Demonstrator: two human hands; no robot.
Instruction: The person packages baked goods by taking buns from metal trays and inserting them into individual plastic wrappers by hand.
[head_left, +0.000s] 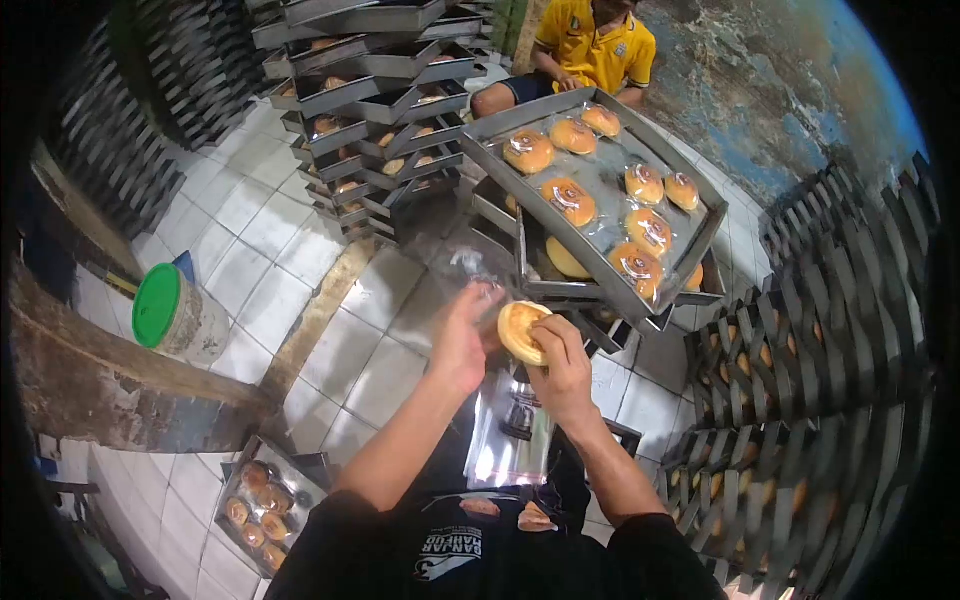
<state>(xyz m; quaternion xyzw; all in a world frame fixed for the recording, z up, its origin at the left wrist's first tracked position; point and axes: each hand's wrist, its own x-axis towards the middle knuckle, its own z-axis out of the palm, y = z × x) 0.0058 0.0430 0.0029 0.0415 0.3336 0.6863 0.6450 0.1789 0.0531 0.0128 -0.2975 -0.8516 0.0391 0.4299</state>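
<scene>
A round golden bun [522, 333] is in my right hand [562, 368], its browned flat face turned toward the camera. My left hand [462, 340] is just left of the bun, its fingers bent around a clear plastic bag [470, 268] that is blurred and hard to outline. Below both hands, a stack of clear plastic bags [508, 432] lies at my lap. Ahead to the right, a metal tray [610, 190] holds several wrapped buns [568, 201], resting on other trays.
Tall stacks of trays stand at the upper left [370, 85] and right [790, 400]. A green-lidded bucket [158, 306] sits at left. A tray of buns [300, 475] is at lower left. A person in a yellow shirt [597, 50] sits behind the trays.
</scene>
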